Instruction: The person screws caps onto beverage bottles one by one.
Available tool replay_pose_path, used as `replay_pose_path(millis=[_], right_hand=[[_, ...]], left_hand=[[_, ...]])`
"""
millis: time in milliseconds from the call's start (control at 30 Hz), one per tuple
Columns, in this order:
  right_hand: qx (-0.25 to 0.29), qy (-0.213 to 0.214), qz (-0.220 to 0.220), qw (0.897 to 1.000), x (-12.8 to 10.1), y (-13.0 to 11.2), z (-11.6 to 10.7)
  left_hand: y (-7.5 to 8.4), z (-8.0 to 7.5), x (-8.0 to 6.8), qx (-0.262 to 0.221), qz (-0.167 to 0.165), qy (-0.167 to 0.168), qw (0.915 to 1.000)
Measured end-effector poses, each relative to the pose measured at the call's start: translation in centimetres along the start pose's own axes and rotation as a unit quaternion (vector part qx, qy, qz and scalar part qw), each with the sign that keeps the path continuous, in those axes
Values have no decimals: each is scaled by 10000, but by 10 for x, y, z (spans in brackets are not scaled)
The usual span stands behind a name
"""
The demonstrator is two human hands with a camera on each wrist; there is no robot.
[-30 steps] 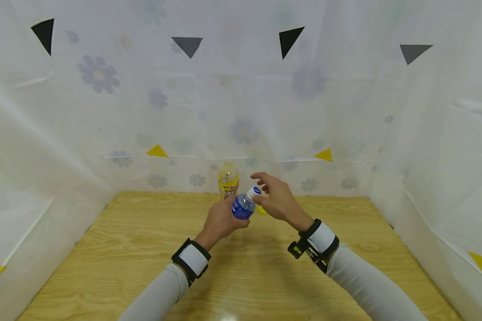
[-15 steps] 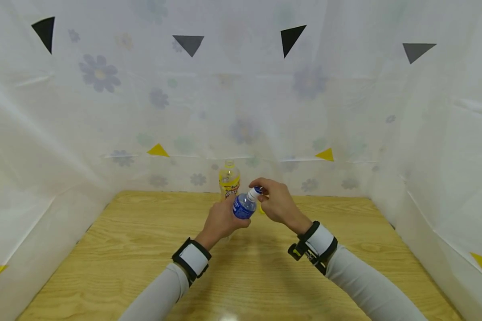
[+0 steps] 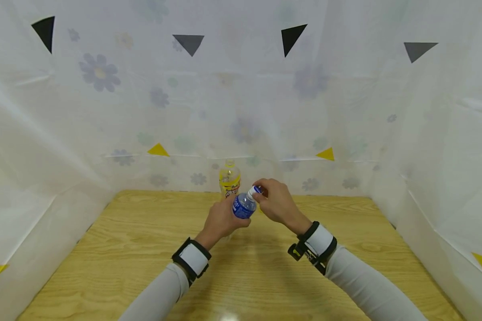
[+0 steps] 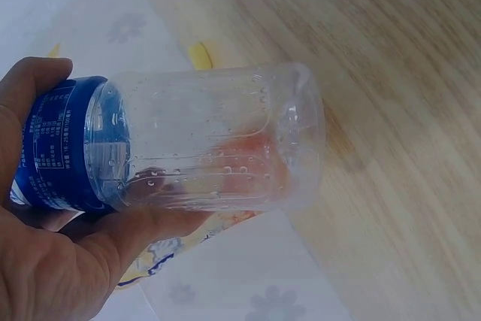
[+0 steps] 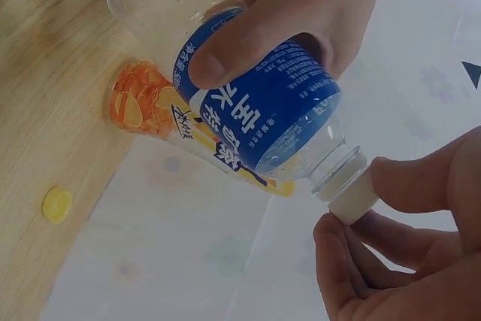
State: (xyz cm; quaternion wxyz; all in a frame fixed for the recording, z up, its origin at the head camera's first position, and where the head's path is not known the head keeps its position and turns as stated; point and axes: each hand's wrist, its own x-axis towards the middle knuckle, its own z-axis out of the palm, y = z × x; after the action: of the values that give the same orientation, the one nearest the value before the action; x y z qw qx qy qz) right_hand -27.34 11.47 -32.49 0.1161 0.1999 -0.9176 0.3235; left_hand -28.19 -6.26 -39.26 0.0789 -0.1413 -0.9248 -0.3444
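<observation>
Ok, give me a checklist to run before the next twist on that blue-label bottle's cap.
1. Left hand grips the blue-label bottle round its label: ok.
2. Right hand pinches the white cap between its fingertips: ok.
3. Bottle lifted off the wooden table and tilted: ok.
4. Bottle holds no liquid to spill, only droplets inside in the left wrist view: ok.
5. Yellow bottle stands behind the hands, apart from them: ok.
6. Whether the cap's thread is loose or tight: cannot tell.
7. Small yellow cap lies on the table beside the yellow bottle, out of the way: ok.
</observation>
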Motion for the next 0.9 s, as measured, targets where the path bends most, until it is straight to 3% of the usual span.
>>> replay_pose_path(millis=[500,900], right_hand=[[-77,204,52,9997,-1,6,1],[-149,-417,311,9985,-1,5,-5]], left_hand=[[2,0,-1,-28,25,6,10000],[0,0,1,-18,-54,-10,10000]])
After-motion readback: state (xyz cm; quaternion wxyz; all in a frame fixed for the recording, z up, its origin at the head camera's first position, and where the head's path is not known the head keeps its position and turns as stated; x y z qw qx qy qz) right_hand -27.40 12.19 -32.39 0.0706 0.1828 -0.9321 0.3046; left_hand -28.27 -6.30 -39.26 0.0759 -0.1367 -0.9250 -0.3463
